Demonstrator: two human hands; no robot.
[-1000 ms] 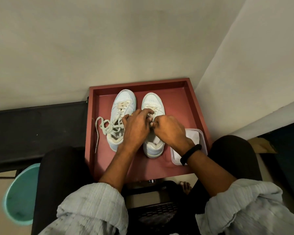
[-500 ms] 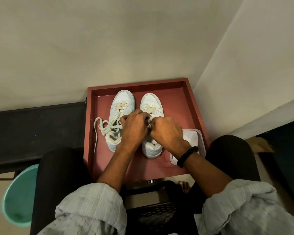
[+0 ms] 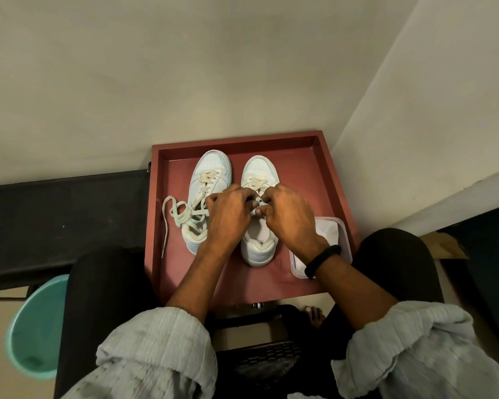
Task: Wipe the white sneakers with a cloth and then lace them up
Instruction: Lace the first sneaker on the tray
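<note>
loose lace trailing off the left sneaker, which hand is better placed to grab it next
Left, probably. Both hands pinch the right sneaker's lace, but the left hand lies over the left sneaker, beside the loose lace; the right hand is farther off.

The left hand [image 3: 231,216] has drawn in the forefinger that lay stretched toward the toe of the right-hand sneaker [image 3: 259,167] a second ago; all its fingers now curl at the lace [image 3: 256,182]. The right hand [image 3: 290,217] has slid a little toward the toe, level with the left, and its thumb [image 3: 262,210] has come into sight, tip turned inward. The hands, pressed together half a second ago, now stand slightly apart
</note>
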